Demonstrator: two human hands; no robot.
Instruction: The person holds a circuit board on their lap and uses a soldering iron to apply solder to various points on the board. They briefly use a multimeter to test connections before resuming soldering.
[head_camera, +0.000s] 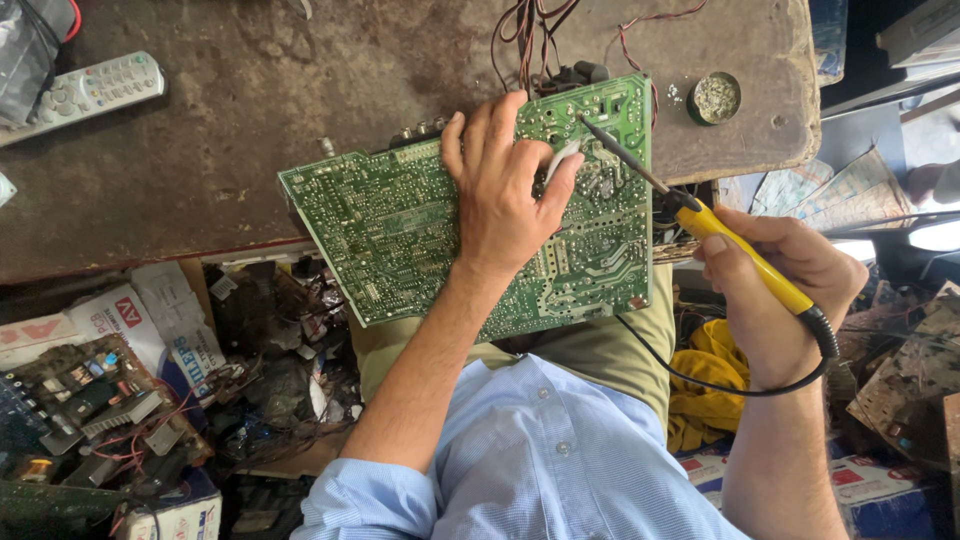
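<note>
Left hand (505, 185) lies palm-down on green circuit board (470, 220), pinching a white bit. Right hand (775, 285), right of board, grips yellow soldering iron (735, 245), tip on board.

We saw green circuit board (400, 230) with pale silver trace pattern. We noted soldering iron (745, 255) had yellow handle, black cord. Remote (85, 92) was light grey, shirt (550, 460) pale blue, table (250, 110) dark brown.
</note>
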